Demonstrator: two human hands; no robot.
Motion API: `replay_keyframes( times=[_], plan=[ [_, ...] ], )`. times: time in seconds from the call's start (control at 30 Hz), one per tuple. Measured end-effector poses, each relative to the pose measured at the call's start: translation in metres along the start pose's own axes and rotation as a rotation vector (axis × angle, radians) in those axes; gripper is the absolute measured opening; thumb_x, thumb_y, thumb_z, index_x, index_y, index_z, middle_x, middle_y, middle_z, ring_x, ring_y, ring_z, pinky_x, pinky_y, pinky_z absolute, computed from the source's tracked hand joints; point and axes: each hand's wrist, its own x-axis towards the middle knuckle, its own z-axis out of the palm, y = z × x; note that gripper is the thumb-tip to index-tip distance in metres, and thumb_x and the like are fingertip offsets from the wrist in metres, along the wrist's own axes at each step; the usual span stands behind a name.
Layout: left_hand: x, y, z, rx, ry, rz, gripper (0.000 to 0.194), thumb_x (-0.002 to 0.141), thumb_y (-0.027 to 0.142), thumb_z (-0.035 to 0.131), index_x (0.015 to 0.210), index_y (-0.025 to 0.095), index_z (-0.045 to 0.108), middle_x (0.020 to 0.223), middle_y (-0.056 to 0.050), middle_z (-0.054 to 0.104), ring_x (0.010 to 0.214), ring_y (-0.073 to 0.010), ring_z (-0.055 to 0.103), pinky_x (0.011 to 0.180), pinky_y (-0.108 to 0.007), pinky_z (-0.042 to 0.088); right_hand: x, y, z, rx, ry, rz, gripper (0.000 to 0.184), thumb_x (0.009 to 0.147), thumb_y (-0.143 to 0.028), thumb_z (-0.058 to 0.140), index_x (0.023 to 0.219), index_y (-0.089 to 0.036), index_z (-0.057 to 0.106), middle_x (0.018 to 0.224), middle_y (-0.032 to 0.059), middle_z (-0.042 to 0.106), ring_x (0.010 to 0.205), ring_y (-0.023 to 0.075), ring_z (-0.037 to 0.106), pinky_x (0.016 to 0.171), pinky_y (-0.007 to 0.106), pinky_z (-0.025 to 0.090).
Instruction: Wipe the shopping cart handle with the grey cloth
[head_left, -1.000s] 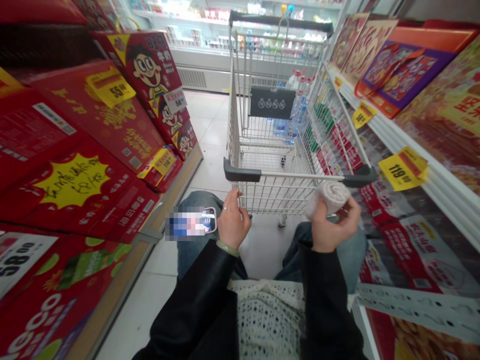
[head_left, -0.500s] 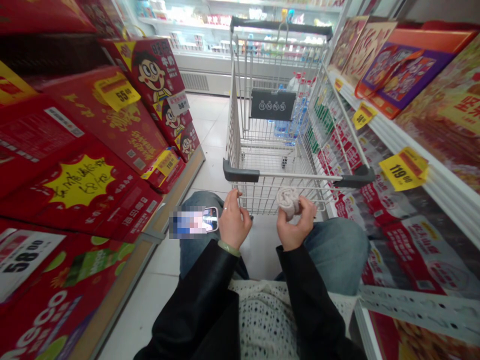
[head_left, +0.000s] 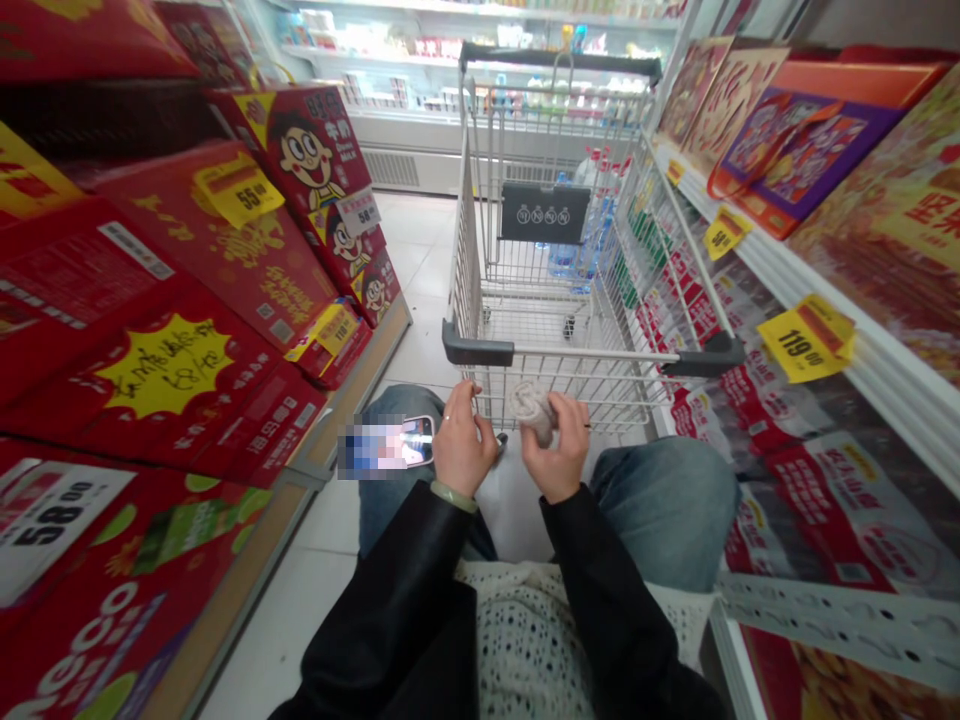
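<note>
A rolled-up greyish-white cloth sits upright between the thumb and fingers of my right hand, just in front of the shopping cart's near edge. Whether it is a towel or socks, I cannot tell. My left hand, with a pale green bangle at the wrist, is a short way left of the roll. Its fingers are curved and its thumb stands apart, with nothing visible between them. Beside that hand a phone with a lit screen rests on my left knee, part of it blurred out.
The wire shopping cart stands in the aisle ahead. Red gift boxes are stacked at left. On the right, a shelf carries boxes above shrink-wrapped packs. Bottled water and a lit cooler are beyond the cart.
My right hand has moved left with the rolled cloth, bringing it closer to my left hand. The left hand and the phone have hardly moved.
</note>
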Motion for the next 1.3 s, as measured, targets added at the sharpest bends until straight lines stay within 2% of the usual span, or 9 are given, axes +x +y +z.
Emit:
replay_keyframes(
  times=[0.23,0.37,0.47,0.57,0.77,0.9,1.0,1.1,1.3],
  plan=[
    [0.002,0.005,0.001,-0.016,0.023,0.018,0.057,0.087,0.004,0.047,0.142,0.017,0.045,0.134,-0.014,0.064,0.134,-0.0254,0.058,0.109,-0.040,0.051,0.005,0.079,-0.071,-0.344,0.312,0.272,0.041,0.079,-0.032,0.075,0.115,-0.015,0.065,0.101,0.0105,0.068,0.088,0.0233,0.062,0.078,0.039,0.053],
    [0.002,0.004,0.004,-0.023,0.018,0.018,0.059,0.087,0.004,0.048,0.145,0.017,0.043,0.135,-0.014,0.063,0.135,-0.0254,0.056,0.111,-0.041,0.050,0.005,0.107,-0.082,-0.406,0.444,0.429,0.051,0.076,-0.041,0.078,0.117,-0.013,0.064,0.106,0.0138,0.067,0.090,0.0250,0.062,0.070,0.036,0.051],
    [0.002,0.004,0.004,-0.020,0.028,0.027,0.058,0.087,0.004,0.047,0.144,0.016,0.043,0.135,-0.014,0.063,0.136,-0.0256,0.056,0.112,-0.041,0.050,0.003,0.099,-0.071,-0.385,0.460,0.436,0.051,0.078,-0.040,0.076,0.119,-0.013,0.062,0.107,0.0146,0.066,0.092,0.0254,0.063,0.071,0.036,0.052],
    [0.003,0.007,0.004,-0.021,0.032,0.029,0.056,0.086,0.003,0.047,0.141,0.016,0.046,0.134,-0.015,0.063,0.135,-0.0261,0.056,0.113,-0.042,0.049,-0.004,0.073,-0.050,-0.345,0.404,0.360,0.046,0.080,-0.036,0.075,0.119,-0.014,0.062,0.105,0.0136,0.066,0.091,0.0248,0.062,0.074,0.038,0.053],
    [0.002,0.007,0.003,-0.020,0.037,0.021,0.058,0.086,0.003,0.046,0.143,0.016,0.045,0.132,-0.014,0.064,0.135,-0.0256,0.056,0.112,-0.041,0.049,-0.026,0.015,0.005,-0.042,0.085,0.084,0.042,0.082,-0.017,0.061,0.123,-0.019,0.058,0.109,0.0109,0.067,0.101,0.0250,0.063,0.091,0.046,0.053],
    [0.001,0.005,0.001,-0.017,-0.001,0.005,0.062,0.084,0.003,0.048,0.144,0.017,0.044,0.136,-0.013,0.063,0.136,-0.0257,0.056,0.110,-0.040,0.050,-0.035,0.000,0.025,0.077,-0.098,0.025,0.042,0.081,-0.011,0.054,0.122,-0.021,0.057,0.110,0.0091,0.069,0.103,0.0234,0.063,0.095,0.044,0.052],
    [0.002,0.004,0.000,-0.006,0.009,0.001,0.059,0.086,0.004,0.047,0.144,0.017,0.045,0.136,-0.013,0.063,0.135,-0.0251,0.057,0.108,-0.038,0.052,-0.036,0.008,0.020,0.028,-0.066,0.036,0.044,0.081,-0.012,0.053,0.124,-0.020,0.056,0.111,0.0105,0.068,0.105,0.0241,0.063,0.097,0.046,0.051],
    [0.003,0.005,0.000,0.001,0.023,0.008,0.055,0.088,0.005,0.046,0.142,0.017,0.047,0.134,-0.012,0.065,0.133,-0.0250,0.059,0.108,-0.038,0.052,-0.036,0.027,0.003,-0.050,-0.017,0.091,0.043,0.082,-0.013,0.054,0.124,-0.019,0.056,0.111,0.0115,0.067,0.106,0.0250,0.062,0.098,0.047,0.050],
    [0.004,0.008,0.000,-0.009,0.000,0.009,0.057,0.087,0.003,0.045,0.142,0.018,0.047,0.135,-0.012,0.064,0.134,-0.0249,0.058,0.107,-0.039,0.053,-0.034,0.079,-0.043,-0.296,0.129,0.340,0.038,0.080,-0.023,0.060,0.118,-0.016,0.060,0.106,0.0114,0.065,0.098,0.0260,0.060,0.093,0.047,0.051]
  ],
)
